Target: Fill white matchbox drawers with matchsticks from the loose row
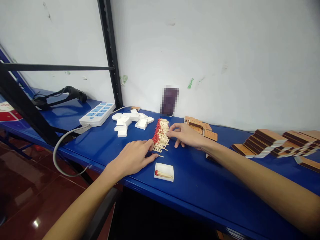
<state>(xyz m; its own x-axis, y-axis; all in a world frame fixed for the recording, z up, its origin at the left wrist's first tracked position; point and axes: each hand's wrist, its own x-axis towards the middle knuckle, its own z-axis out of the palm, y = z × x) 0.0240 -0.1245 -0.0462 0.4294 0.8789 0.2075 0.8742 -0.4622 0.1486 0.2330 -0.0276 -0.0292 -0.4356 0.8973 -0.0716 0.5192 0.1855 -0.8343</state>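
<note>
A heap of red-tipped matches (pixel 160 134) lies on the blue bench (pixel 200 180). My left hand (pixel 133 156) rests flat on the bench at the heap's near left end, fingers stretched toward the matches. My right hand (pixel 186 135) lies at the heap's right side, fingertips touching the sticks, fingers loosely spread. A white open matchbox tray (pixel 164 172) with a few matches inside sits near the front edge, just right of my left hand.
Several empty white trays (pixel 132 120) are piled behind the heap. Brown matchbox sleeves (pixel 202 128) lie at the back, and stacked finished boxes (pixel 272 141) fill the right. A white power strip (pixel 97 114) with its cable sits left, beside a black metal post (pixel 112 63).
</note>
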